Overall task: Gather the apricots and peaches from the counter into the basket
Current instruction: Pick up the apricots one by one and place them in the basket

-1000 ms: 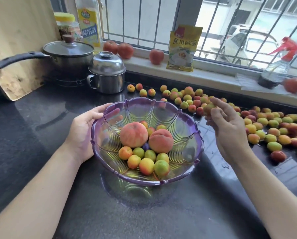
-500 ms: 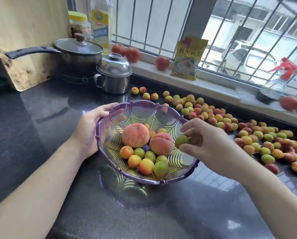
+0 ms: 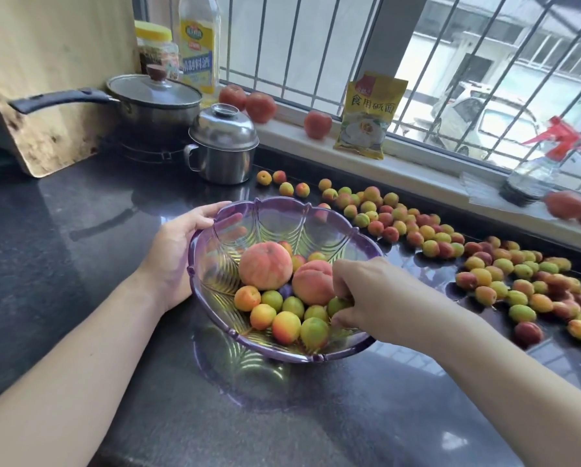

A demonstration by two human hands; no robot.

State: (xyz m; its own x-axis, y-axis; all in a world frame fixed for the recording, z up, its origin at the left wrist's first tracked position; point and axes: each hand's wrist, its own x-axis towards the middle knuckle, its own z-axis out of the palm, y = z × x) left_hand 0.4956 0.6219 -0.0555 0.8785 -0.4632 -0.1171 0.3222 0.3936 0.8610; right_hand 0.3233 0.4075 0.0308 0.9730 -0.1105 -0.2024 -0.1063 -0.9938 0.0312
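Note:
A clear purple basket (image 3: pixel 275 210) is tilted toward me above the dark counter (image 3: pixel 63 251). My left hand (image 3: pixel 178 251) grips its left rim. Two peaches (image 3: pixel 265 265) and several small apricots (image 3: pixel 284 326) lie inside. My right hand (image 3: pixel 373 298) reaches into the basket's right side, its fingers curled round a green apricot (image 3: pixel 335 305) low among the fruit. Many more apricots (image 3: pixel 427 234) are spread over the counter to the right, along the window side. Peaches (image 3: pixel 317 124) also sit on the window sill.
A lidded steel pot (image 3: pixel 221 146) and a saucepan (image 3: pixel 154 99) stand behind the basket at left, with a wooden board (image 3: pixel 53 79) leaning beyond. An oil bottle (image 3: pixel 198 38), a yellow packet (image 3: pixel 370 116) and a spray bottle (image 3: pixel 538 170) stand along the sill.
My right hand took an apricot from the counter pile, carried it left over the rim and lowered it into the basket. The left hand has kept its hold on the rim.

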